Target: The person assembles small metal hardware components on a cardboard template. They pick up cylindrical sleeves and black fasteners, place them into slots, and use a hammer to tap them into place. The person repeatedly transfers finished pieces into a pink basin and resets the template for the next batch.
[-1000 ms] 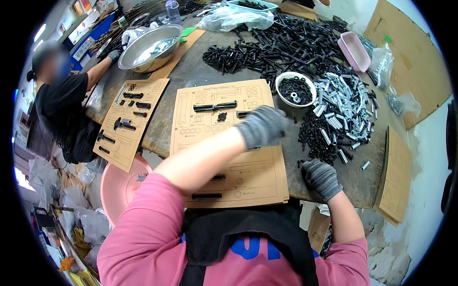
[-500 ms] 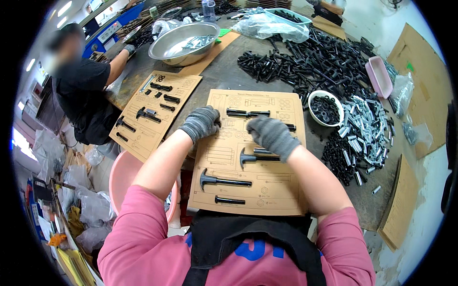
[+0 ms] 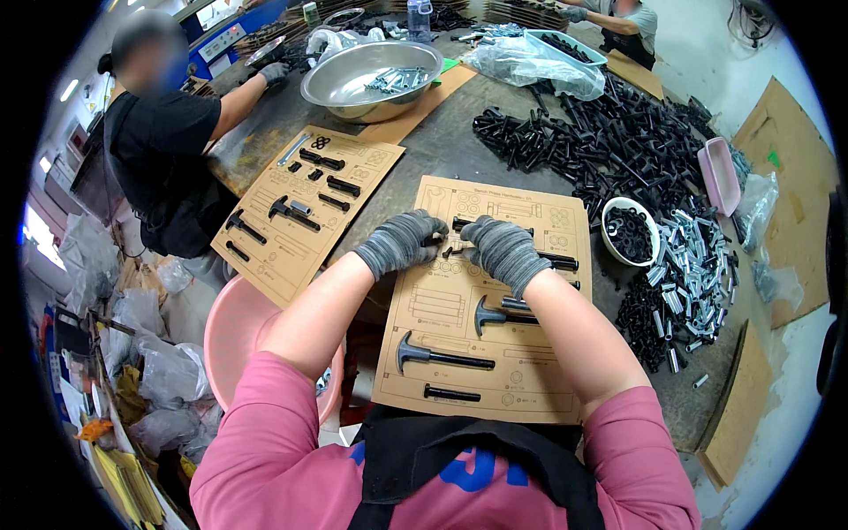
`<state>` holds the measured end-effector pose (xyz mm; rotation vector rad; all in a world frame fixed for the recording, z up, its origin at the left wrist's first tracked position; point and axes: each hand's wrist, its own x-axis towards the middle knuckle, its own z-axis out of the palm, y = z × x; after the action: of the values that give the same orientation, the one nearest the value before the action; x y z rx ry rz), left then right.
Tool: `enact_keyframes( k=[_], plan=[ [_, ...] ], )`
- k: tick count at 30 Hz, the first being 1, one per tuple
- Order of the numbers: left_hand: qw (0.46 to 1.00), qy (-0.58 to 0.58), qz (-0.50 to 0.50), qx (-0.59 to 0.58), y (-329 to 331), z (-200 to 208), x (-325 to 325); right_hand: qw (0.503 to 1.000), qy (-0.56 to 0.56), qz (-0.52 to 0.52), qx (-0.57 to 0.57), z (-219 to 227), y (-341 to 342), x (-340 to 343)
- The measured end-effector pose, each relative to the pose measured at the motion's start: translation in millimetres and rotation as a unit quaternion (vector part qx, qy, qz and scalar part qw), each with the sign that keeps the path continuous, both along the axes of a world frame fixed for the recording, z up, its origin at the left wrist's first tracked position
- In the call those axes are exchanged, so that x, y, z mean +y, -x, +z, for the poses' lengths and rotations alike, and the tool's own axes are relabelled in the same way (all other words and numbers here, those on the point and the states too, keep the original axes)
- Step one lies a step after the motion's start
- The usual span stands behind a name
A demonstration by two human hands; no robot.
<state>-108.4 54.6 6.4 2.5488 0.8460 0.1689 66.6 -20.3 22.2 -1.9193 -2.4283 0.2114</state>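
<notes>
A brown printed card [image 3: 433,305] lies in front of me on the table edge. My left hand [image 3: 402,243], in a grey knit glove, is over its upper left part with fingers curled. My right hand [image 3: 503,252], gloved alike, bends its fingers down over the upper middle. Between the fingertips, small black parts [image 3: 452,253] show at the card; what each hand pinches is too small to make out. Black bolts [image 3: 558,261] lie partly under my right hand. Lower down are two T-shaped black pieces [image 3: 442,356] and a black bolt [image 3: 452,393].
A second card with similar parts [image 3: 305,199] lies to the left. Beyond are a steel basin [image 3: 371,84] and a heap of black bolts [image 3: 601,150]. To the right stand a white bowl of black rings [image 3: 629,231], silver sleeves [image 3: 693,283] and a pink tray [image 3: 720,177]. A co-worker [image 3: 155,132] works at left.
Both hands have come closer together over the card's upper part. The left fingers have unfolded a little, and small black parts now show between the hands. The whole view has shifted slightly.
</notes>
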Motion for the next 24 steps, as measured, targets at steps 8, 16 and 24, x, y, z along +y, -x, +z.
enact_keyframes(
  k=[8, 16, 24],
  plan=[
    [0.995, 0.059, 0.015, 0.076, -12.3, 3.8, -4.5, 0.996, 0.025, -0.025, -0.084, -18.8, 10.8, 10.8],
    [0.994, 0.066, 0.082, 0.033, -26.4, -5.6, -12.4, 0.994, 0.038, -0.074, -0.070, -7.4, 13.2, 10.3],
    [0.992, 0.071, 0.105, 0.010, -31.4, -3.4, -17.7, 0.991, 0.065, -0.110, -0.038, 3.0, 11.0, 4.7]
  ],
)
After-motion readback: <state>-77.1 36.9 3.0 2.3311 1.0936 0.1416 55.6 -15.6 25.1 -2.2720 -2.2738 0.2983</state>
